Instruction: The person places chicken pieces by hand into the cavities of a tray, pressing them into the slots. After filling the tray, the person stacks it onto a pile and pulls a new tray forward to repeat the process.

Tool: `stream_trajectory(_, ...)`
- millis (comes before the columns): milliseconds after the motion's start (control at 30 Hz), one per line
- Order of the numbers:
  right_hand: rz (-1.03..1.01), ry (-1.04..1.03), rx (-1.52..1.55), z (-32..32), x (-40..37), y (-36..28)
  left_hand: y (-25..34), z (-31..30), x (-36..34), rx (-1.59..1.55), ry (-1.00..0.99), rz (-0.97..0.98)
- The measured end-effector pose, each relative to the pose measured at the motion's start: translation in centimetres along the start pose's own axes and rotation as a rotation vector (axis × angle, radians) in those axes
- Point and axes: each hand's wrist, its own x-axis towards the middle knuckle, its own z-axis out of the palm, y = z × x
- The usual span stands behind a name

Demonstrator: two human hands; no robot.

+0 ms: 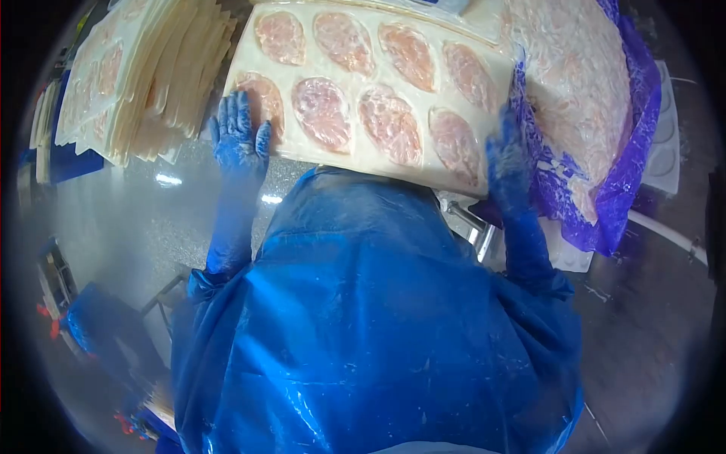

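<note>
In front of me lies a white tray sheet (291, 144) holding several flat oval portions of raw pale pink meat (321, 115) in two rows, under what looks like clear film. My left hand (240, 136), in a blue glove, rests at the sheet's left edge with fingers stretched out and thumb apart, beside the lower left meat portion (265, 106). At the right edge is my right hand (507, 163), also blue-gloved. Its fingers point away from me, stretched out and slightly blurred. Neither hand is wrapped round anything.
To the left leans a thick stack of similar sheets (162, 68). On the right, a large heap of raw meat (578, 76) sits in a purple plastic liner (639, 144). White moulded trays (664, 136) lie beyond it. A metal bar (473, 227) shows below the sheet.
</note>
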Motion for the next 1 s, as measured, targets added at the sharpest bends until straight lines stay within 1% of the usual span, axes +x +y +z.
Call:
stream_trajectory(67,0.003,0.154,0.285,-2.3,2.8,-0.5,0.4,-0.7,0.3,-0.062,0.015,-0.001)
stream_trajectory(100,0.011,0.155,0.282,-2.0,2.2,-0.4,-0.2,-0.4,0.1,-0.107,0.094,-0.093)
stream_trajectory(133,0.069,0.116,0.312,-1.2,1.1,-0.4,-1.1,-0.1,-0.3,-0.152,0.169,-0.182)
stream_trajectory(167,0.130,0.080,0.342,-0.1,-0.3,-0.5,-2.8,0.7,-0.8,-0.131,0.114,-0.189)
stream_trajectory(200,0.187,0.049,0.371,0.8,-1.2,-0.6,-3.3,0.4,-0.4,-0.134,0.114,-0.175)
stream_trajectory(267,0.260,-0.024,0.431,2.0,-1.5,-0.6,-3.7,-0.2,-0.3,-0.532,0.031,-0.171)
stream_trajectory(300,0.256,-0.033,0.438,1.0,-1.2,-1.7,-3.7,0.3,-0.5,-0.647,0.053,-0.268)
stream_trajectory(333,0.167,-0.054,0.341,-0.1,-0.9,-3.1,-3.6,0.6,-0.6,-0.632,0.050,-0.273)
stream_trajectory(400,-0.014,-0.073,0.164,-1.6,0.4,-6.3,-3.7,0.8,-0.5,-0.447,0.060,-0.265)
stream_trajectory(433,-0.108,-0.156,0.068,0.3,0.8,-6.9,-3.9,1.2,-0.5,-0.434,0.115,-0.204)
stream_trajectory(467,-0.117,-0.141,0.084,1.6,1.4,-6.8,-3.3,0.8,-0.2,-0.422,0.120,-0.209)
stream_trajectory(533,-0.037,0.025,0.218,3.7,1.9,-5.0,-2.9,-0.2,0.0,-0.493,0.081,-0.228)
stream_trajectory(567,0.173,0.178,0.936,5.3,0.0,-4.0,-3.6,-0.6,0.1,-0.484,0.091,-0.230)
stream_trajectory(600,0.165,0.175,0.940,4.2,-1.1,-3.3,-4.2,-0.7,-0.3,-0.639,0.038,-0.290)
stream_trajectory(633,0.203,0.194,0.769,2.4,-2.3,-2.6,-4.6,-0.7,-0.6,-0.798,-0.019,-0.349)
stream_trajectory(667,0.241,0.212,0.593,0.4,-3.5,-2.1,-4.6,-0.9,-0.9,-0.804,-0.019,-0.351)
stream_trajectory(700,0.282,0.231,0.412,-0.8,-4.5,-1.9,-4.3,-1.0,-1.1,-0.742,-0.035,-0.331)
stream_trajectory(733,0.290,0.231,0.401,-0.9,-5.4,-2.1,-4.2,-1.0,-1.2,-0.681,-0.053,-0.306)
stream_trajectory(767,0.397,0.121,0.412,-0.5,-6.4,-2.5,-3.6,-0.2,-0.7,-0.170,0.077,-0.096)
stream_trajectory(800,0.498,0.012,0.426,0.2,-6.8,-2.9,-0.6,-1.9,1.1,-0.199,0.128,0.000)
stream_trajectory(833,0.492,0.012,0.425,0.8,-6.9,-2.5,1.9,-3.3,2.5,-0.271,0.083,0.048)
stream_trajectory(867,0.504,0.078,0.580,1.3,-7.0,-1.5,3.2,-2.7,3.1,-0.532,-0.091,0.075)
stream_trajectory(900,0.514,0.148,0.735,1.7,-7.1,-0.8,5.4,-1.0,3.0,-0.500,-0.293,0.162)
stream_trajectory(933,0.505,0.155,0.738,2.0,-7.2,-0.6,7.1,0.6,1.9,-0.680,-0.322,0.369)
stream_trajectory(967,0.470,0.190,0.696,2.3,-7.3,-0.5,8.7,-0.3,1.6,-0.576,-0.414,0.554)
stream_trajectory(1000,0.435,0.227,0.657,2.4,-7.2,-0.2,9.3,-0.9,1.6,-0.535,-0.470,0.584)
